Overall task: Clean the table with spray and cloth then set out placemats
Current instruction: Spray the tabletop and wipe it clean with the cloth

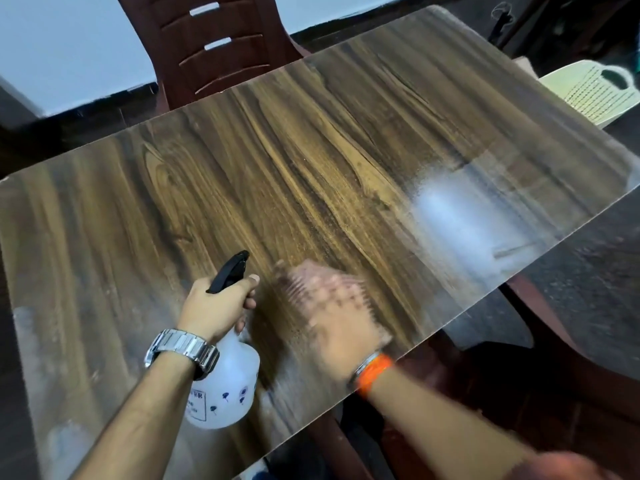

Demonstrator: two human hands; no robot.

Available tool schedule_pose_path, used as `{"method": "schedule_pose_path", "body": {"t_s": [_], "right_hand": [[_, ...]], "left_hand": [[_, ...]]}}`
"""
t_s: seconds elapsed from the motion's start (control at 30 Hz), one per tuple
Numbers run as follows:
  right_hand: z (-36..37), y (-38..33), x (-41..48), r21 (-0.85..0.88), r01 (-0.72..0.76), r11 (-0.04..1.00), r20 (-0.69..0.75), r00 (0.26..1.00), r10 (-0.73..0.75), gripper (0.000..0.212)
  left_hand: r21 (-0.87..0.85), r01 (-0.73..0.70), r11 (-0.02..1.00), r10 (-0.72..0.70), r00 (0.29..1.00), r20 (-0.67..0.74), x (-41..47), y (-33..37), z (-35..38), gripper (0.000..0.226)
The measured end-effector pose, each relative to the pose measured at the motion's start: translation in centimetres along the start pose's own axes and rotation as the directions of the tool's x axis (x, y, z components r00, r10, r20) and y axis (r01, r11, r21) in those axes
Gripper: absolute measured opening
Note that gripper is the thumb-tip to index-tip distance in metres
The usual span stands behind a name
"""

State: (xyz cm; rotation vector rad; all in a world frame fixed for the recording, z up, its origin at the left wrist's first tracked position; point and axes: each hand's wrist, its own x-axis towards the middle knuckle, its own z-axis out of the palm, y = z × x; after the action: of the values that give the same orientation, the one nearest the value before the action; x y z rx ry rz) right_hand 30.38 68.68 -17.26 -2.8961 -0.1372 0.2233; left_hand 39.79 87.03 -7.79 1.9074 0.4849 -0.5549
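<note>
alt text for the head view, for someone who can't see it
A person's left hand grips a white spray bottle at a wood-grain table, with the motion-blurred right hand beside it. A brown chair stands at the far side.

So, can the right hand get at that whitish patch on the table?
Probably yes: nothing lies between the right hand and the whitish patch; the spray bottle is on its other side.
</note>
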Motion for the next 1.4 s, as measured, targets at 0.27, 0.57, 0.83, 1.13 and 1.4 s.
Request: {"method": "schedule_pose_path", "body": {"t_s": [0.27, 0.57, 0.83, 1.13, 1.4], "right_hand": [[6.5, -12.8, -5.6, -0.025, 0.486, 0.874, 0.199, 0.859, -0.472, 0.052], [-0.5, 11.4, -4.0, 0.012, -0.456, 0.89, -0.043, 0.889, 0.456, 0.056], [1.0, 1.9, -3.2, -0.016, -0.454, 0.891, -0.017, 0.891, 0.454, 0.059], [8.8, -29.0, -8.3, 0.038, 0.482, 0.876, 0.255, 0.842, -0.475, 0.061], [11.0, -33.1, -7.7, -0.012, 0.708, 0.706, 0.294, 0.677, -0.674, 0.059]], "left_hand": [[-0.026, -0.029, 0.999, 0.03, 0.999, 0.016, -1.7, -1.4, -3.8, 0.027], [0.006, -0.046, 0.999, 0.045, 0.999, 0.02, -3.2, -4.1, -6.7, 0.027], [-0.07, -0.041, 0.997, 0.038, 0.998, -0.041, -5.5, -6.4, -10.5, 0.021], [-0.08, 0.023, 0.997, -0.037, 0.983, -0.178, -8.7, -11.8, -19.9, 0.028], [-0.149, 0.072, 0.986, -0.114, 0.948, -0.298, -11.2, -16.6, -26.7, 0.029]]}}
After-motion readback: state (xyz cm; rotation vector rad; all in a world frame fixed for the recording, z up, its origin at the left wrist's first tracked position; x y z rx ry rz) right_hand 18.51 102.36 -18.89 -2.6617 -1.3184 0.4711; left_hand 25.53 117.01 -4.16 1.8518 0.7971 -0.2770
